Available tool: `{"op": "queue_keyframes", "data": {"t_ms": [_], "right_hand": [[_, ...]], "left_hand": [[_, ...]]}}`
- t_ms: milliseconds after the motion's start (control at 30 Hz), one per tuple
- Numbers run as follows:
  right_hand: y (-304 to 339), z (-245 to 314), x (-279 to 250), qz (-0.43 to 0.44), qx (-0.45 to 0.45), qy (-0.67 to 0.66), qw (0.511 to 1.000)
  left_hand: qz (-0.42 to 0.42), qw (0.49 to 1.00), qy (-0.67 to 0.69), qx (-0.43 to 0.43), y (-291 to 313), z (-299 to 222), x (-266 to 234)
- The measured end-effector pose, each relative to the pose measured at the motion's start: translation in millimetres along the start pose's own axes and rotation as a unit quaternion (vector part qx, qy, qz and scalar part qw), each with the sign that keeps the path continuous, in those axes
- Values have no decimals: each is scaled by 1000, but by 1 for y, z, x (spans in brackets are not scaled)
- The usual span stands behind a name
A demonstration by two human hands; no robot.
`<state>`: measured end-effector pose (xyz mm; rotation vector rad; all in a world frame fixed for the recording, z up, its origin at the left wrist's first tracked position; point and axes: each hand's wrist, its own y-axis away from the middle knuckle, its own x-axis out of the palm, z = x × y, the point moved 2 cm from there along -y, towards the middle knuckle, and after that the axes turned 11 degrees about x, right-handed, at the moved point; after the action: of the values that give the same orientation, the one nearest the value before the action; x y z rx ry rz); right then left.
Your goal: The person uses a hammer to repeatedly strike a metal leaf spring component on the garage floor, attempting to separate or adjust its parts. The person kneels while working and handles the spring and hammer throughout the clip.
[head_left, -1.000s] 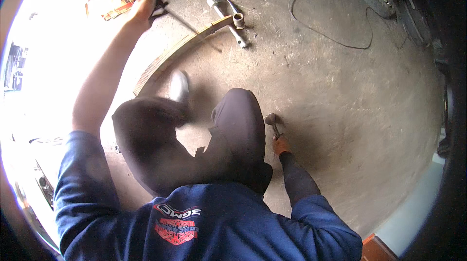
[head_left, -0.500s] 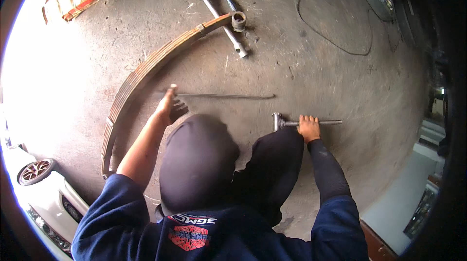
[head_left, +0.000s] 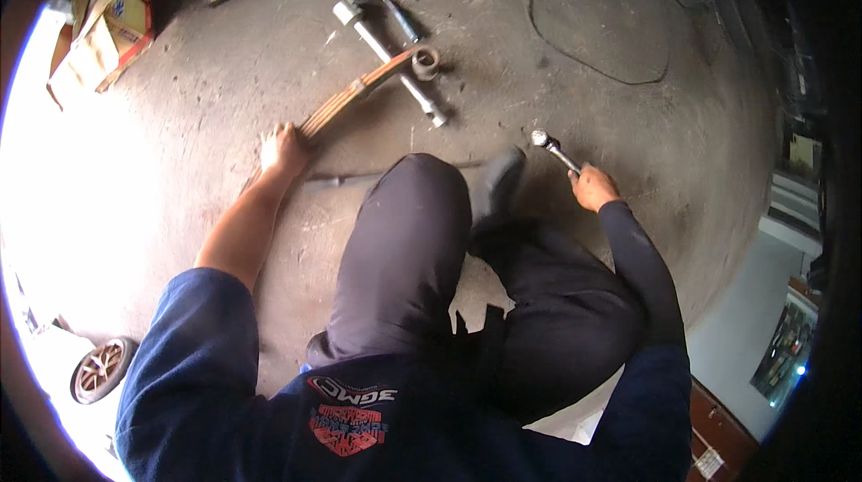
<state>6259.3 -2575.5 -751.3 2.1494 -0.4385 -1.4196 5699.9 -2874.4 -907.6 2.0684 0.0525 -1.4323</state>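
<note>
A long curved leaf spring (head_left: 346, 103) lies on the concrete floor, its far end rolled into an eye. My left hand (head_left: 285, 152) is closed around its middle stretch, and my forearm hides much of the nearer part. Off to the right, my right hand (head_left: 594, 188) grips the handle of a T-shaped metal tool (head_left: 558, 153), whose shiny head points up and left, away from me. A thin metal rod (head_left: 339, 180) rests on the floor between my left hand and my knee, which covers part of it.
Under the spring's eye end crosses a large tubular socket wrench (head_left: 386, 56), with a smaller dark-handled tool (head_left: 400, 17) beside it. A torn cardboard box (head_left: 112, 20) stands far left. A cable (head_left: 584, 58) curves across the floor at far right. A wheel (head_left: 102, 371) is at lower left.
My left hand has moved from above the rod onto the leaf spring. My right hand has lifted the tool up and turned its head away from me. My legs have shifted, one foot now showing.
</note>
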Motion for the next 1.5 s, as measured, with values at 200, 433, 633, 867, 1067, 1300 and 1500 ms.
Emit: {"op": "queue_keyframes", "data": {"t_ms": [200,433,633,867,1067,1300,1500], "right_hand": [[-20,12,12,-36,-30,-159,986],[-67,107,0,-69,-185,-107,974],[-90,139,-27,-107,-288,-69,949],[-142,119,-1,-121,-163,-131,970],[-148,185,-15,-229,-304,-220,898],[-161,309,-7,-94,-317,-259,908],[-181,322,13,-68,-324,-285,900]], "left_hand": [[-51,997,54,28,1,4,-3],[-5,993,-22,112,-11,9,-4],[-6,998,3,69,-9,14,-7],[9,998,54,8,-16,13,7],[-10,998,65,-9,-15,24,16],[-93,988,103,66,-9,25,18],[-94,989,99,50,-2,21,16]]}}
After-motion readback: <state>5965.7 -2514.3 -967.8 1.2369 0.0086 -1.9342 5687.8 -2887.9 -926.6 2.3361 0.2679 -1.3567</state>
